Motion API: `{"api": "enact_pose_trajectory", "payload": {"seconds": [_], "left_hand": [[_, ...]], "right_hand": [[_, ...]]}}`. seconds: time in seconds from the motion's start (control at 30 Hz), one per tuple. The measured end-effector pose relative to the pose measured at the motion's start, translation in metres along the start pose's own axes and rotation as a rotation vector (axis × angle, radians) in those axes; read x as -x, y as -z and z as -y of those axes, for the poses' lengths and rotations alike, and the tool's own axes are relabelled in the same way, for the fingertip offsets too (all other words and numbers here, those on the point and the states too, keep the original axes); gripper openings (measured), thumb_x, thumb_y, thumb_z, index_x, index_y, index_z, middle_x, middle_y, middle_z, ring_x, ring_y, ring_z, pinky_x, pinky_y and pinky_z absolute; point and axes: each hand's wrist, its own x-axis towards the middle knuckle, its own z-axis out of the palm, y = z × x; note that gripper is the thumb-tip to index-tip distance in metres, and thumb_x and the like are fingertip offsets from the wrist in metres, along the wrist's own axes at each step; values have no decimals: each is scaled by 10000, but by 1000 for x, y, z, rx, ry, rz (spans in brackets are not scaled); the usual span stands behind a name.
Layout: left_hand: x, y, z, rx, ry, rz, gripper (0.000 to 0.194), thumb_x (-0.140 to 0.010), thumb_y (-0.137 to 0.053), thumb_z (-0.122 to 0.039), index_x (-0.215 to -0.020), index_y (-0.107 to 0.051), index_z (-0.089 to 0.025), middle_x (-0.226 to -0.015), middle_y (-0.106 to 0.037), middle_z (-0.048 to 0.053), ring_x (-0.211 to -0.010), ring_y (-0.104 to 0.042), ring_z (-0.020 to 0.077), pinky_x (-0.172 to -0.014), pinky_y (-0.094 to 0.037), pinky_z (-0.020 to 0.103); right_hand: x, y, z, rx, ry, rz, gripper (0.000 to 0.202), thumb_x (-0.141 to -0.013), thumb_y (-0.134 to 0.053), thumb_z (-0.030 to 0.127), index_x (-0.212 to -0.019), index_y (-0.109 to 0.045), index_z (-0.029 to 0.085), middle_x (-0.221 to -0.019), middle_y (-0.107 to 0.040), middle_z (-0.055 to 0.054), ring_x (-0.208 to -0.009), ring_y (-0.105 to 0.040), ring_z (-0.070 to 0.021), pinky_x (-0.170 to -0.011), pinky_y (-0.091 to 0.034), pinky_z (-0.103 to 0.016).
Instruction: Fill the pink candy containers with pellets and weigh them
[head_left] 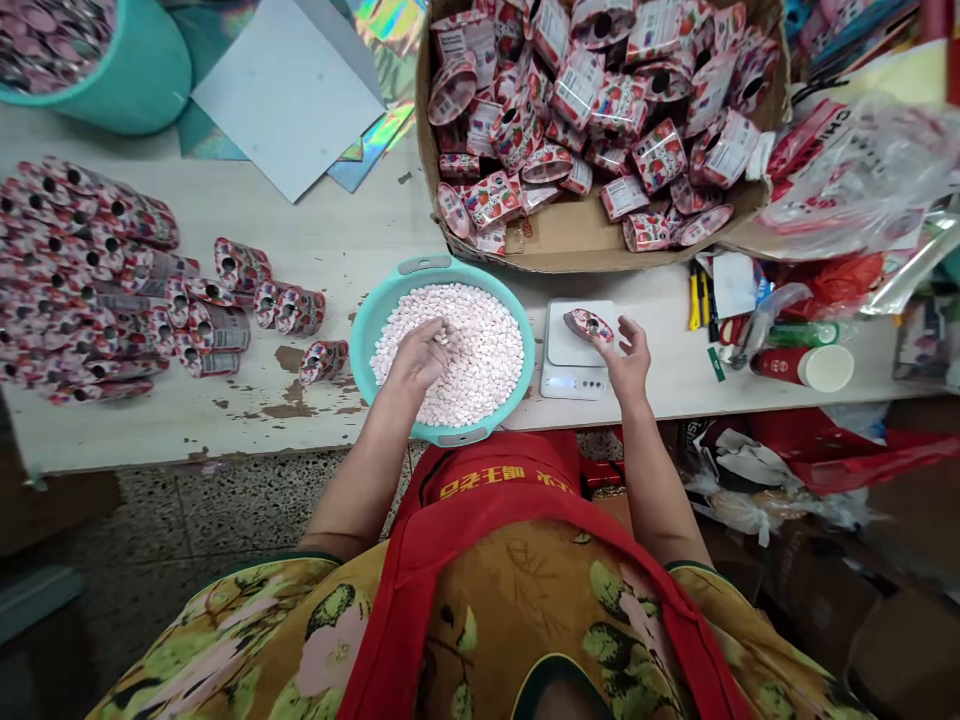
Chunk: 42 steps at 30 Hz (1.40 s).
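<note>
Head view: left hand (420, 360) half-curled over candies (484, 350), its grip unclear; right hand (628, 368) spread, you should steady the printed packet (589, 325) lightly at the digital scale (571, 382), near the table's (660, 385) front edge.

Both forearms reach forward over the surface, bare below the short sleeves. The left hand (426, 352) is held palm inward — fingers curled and gathered near the thumb. The right hand (628, 358) stands more upright, well apart from it, thumb and fingers spread in a loose, half-open curve.
</note>
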Motion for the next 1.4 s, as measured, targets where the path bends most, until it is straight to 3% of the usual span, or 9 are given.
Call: {"api": "enact_pose_trajectory", "payload": {"seconds": [0.13, 0.3, 0.37, 0.53, 0.63, 0.97, 1.1, 1.23, 1.4], "left_hand": [[3, -2, -3, -47, 70, -5, 100, -849, -592, -44, -891, -609, -134, -707, -655, 27, -598, -626, 82, -541, -503, 163], [17, -11, -1, -277, 175, 98, 88, -874, -645, -170, -810, -603, -126, -617, -591, 9, -437, -486, 46, -367, -295, 142], [20, -16, 1, -292, 139, 114, 107, -874, -628, -162, -780, -589, -128, -620, -590, 7, -429, -473, 42, -359, -279, 143], [21, -29, 5, -336, 81, 114, 132, -789, -594, 1, -850, -602, -115, -745, -677, 39, -606, -658, 89, -548, -514, 167], [20, -38, 6, -372, 59, 106, 174, -782, -611, 16, -901, -612, -111, -777, -703, 55, -665, -697, 100, -603, -540, 164], [20, -92, 23, -542, 29, 331, 123, -790, -730, -187, -816, -625, -129, -649, -590, -1, -469, -495, 50, -395, -270, 160], [10, -132, 49, -890, -133, 499, 57, -782, -689, -134, -779, -633, -142, -620, -559, -16, -484, -444, 64, -475, -293, 193], [-13, -169, 77, -1424, -475, 602, 108, -754, -654, -52, -742, -663, -158, -755, -616, 31, -709, -551, 151, -701, -401, 263], [-30, -190, 97, -1779, -644, 683, 225, -792, -580, -48, -938, -678, -188, -961, -644, 87, -899, -586, 233, -824, -402, 320]], "right_hand": [[14, 31, -9, -24, -100, -147, 570, -753, -707, 544, -1184, -629, 180, -1251, -680, -135, -1083, -661, -236, -945, -542, -415], [30, 54, -34, -34, -153, -281, 520, -734, -704, 521, -1100, -655, 156, -1144, -710, -132, -1027, -667, -230, -948, -543, -422], [39, 57, -43, -70, -176, -305, 508, -722, -710, 510, -1079, -660, 153, -1120, -718, -132, -1017, -671, -228, -964, -542, -428], [61, 60, -60, -144, -233, -355, 512, -688, -720, 501, -1050, -665, 144, -1079, -727, -124, -992, -674, -219, -991, -537, -433], [70, 61, -69, -182, -266, -386, 515, -670, -723, 500, -1036, -661, 143, -1056, -728, -121, -990, -678, -224, -992, -539, -443], [89, 73, -90, -239, -334, -424, 529, -660, -734, 503, -1047, -668, 149, -1054, -729, -114, -989, -685, -234, -964, -558, -467], [91, 77, -95, -247, -346, -423, 557, -654, -738, 522, -1052, -679, 137, -1055, -730, -124, -985, -690, -239, -955, -565, -461], [91, 80, -101, -282, -354, -431, 558, -642, -758, 520, -1038, -686, 134, -1053, -735, -130, -984, -695, -247, -999, -543, -491], [88, 85, -107, -278, -365, -403, 552, -660, -775, 534, -1040, -693, 141, -1070, -738, -141, -1007, -691, -261, -1018, -531, -511]]}}
